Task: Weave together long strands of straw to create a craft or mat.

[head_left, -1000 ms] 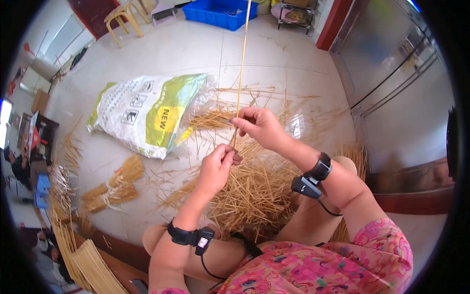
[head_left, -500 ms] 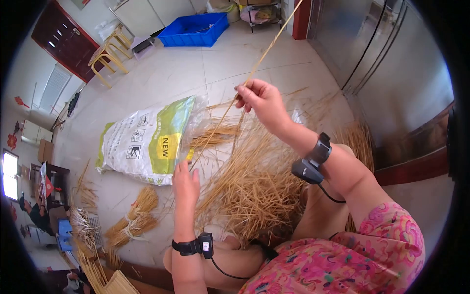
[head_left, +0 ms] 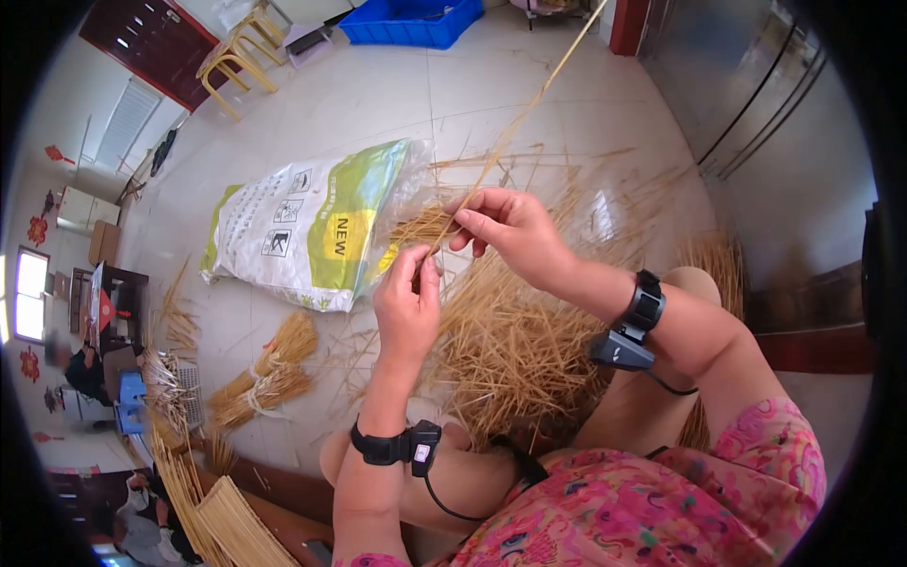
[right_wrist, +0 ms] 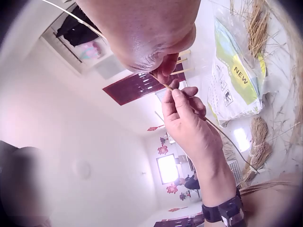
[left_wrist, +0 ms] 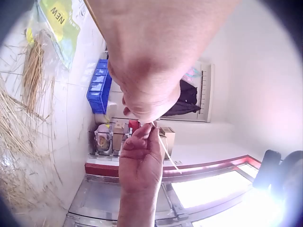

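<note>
A long, thin straw stalk (head_left: 548,87) slants up to the right above the floor, held at two places. My left hand (head_left: 406,307) pinches its lower part between thumb and fingers. Just up the stalk, my right hand (head_left: 518,234) pinches it too, the two sets of fingertips close together. In the right wrist view the left hand (right_wrist: 191,125) shows thumb and forefinger on the stalk, whose lower end (right_wrist: 229,138) trails below that hand. A heap of loose straw (head_left: 520,350) lies under the hands, between the person's legs.
A white and green plastic bag (head_left: 293,231) lies beyond the left hand, with more straw at its mouth. Tied straw bundles (head_left: 269,373) lie to the left. A blue bin (head_left: 402,36) and yellow-legged stools (head_left: 231,71) stand farther back; a glossy door (head_left: 775,142) is at right.
The hands were close together, then drew far apart along the stalk, left hand down and left. Now they are close again. The stalk has tilted from near upright to leaning right.
</note>
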The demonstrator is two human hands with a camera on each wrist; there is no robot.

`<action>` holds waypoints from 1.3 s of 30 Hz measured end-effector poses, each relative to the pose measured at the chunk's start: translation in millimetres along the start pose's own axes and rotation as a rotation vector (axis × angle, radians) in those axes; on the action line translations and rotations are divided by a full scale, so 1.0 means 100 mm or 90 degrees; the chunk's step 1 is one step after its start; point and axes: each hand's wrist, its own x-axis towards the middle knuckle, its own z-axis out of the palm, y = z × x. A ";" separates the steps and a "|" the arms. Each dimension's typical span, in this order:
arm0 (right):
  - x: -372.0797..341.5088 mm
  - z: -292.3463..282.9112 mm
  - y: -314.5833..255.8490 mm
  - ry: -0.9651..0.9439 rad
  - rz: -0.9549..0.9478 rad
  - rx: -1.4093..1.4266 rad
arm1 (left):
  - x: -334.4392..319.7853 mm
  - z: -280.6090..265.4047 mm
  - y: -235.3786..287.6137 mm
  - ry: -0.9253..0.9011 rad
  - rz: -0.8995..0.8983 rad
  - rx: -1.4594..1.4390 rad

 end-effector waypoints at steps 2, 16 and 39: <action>-0.06 0.03 0.02 -0.014 0.017 -0.024 | -0.03 0.00 0.04 0.014 0.010 -0.005; -0.14 0.16 0.14 -0.003 0.049 -0.021 | -0.03 0.04 0.12 0.096 0.127 0.209; -0.15 0.22 0.27 0.039 0.029 0.033 | -0.04 0.11 0.11 0.094 0.158 0.257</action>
